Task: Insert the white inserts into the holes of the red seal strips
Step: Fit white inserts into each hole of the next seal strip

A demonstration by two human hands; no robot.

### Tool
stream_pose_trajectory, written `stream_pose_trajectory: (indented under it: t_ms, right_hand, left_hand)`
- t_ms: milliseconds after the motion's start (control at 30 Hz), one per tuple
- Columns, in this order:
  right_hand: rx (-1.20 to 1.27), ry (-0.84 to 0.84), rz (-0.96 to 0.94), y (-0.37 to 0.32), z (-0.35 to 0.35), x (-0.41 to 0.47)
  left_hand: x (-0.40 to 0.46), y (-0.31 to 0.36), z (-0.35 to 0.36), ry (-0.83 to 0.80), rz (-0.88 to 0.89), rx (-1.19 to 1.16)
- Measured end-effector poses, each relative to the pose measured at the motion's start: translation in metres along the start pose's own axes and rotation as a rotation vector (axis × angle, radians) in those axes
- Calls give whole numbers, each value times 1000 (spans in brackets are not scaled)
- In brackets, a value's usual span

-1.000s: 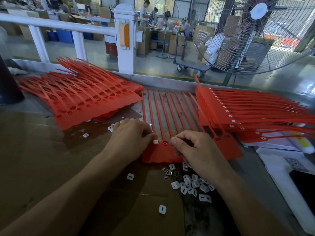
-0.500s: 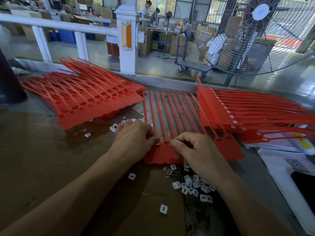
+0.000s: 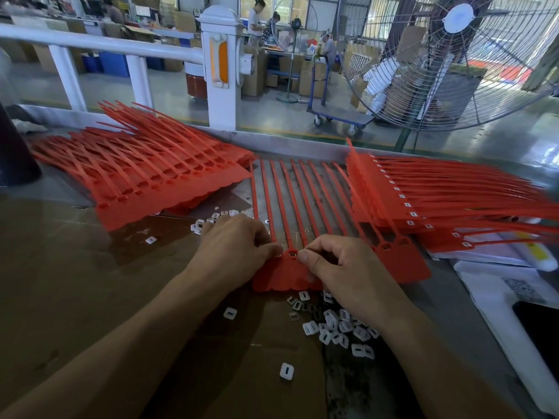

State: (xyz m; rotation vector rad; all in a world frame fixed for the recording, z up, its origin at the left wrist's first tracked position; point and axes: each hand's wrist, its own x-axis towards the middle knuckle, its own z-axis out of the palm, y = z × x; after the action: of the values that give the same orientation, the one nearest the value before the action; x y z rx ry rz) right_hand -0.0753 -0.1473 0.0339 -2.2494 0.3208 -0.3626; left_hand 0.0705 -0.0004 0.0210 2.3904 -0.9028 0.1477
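Now both hands' curled fingers (image 3: 305,256) pinch the red seal strip (image 3: 287,278).

Two bare forearms, left hand (image 3: 233,249), right hand (image 3: 348,273), ringless, sleeveless.

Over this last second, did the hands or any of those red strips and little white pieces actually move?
Hardly. The left hand and right hand stayed on the sheet of red seal strips in the middle, fingertips meeting at one hole; an insert that showed white there a second ago now looks seated and darker. The loose white inserts, the left stack and the right stack lie as before.
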Motion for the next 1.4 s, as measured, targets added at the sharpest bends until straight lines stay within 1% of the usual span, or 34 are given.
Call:
stream_pose_trajectory:
  t_ms: [233,433,633,733,833,933,1000,1200,1400]
  right_hand:
    - [-20,1,-12,1,0,1]
    - [-30,-2,-20,3,1,1]
    - [-18,-10,-32,3,1,0]
    - [-26,-21,-28,2,-2,-1]
    - [-59,-73,-50,1,-9,-3]
    - [-124,-193,-56,0,-16,-5]
    - [-142,-243,-53,1,-18,-5]
    - [-186,-242,-89,2,-19,-2]
    - [-276,-261,-123,4,-19,-1]
  left_hand:
    - [1,1,3,-3,-22,26]
    - [4,5,3,-46,-74,66]
    - [6,11,2,-79,-59,148]
    - [7,11,3,-86,-60,147]
    - [4,9,5,-41,-59,95]
    - [0,4,6,16,-49,33]
    - [-1,2,7,43,-42,12]
    - [3,3,7,70,-26,41]
    - [3,0,6,56,-39,-8]
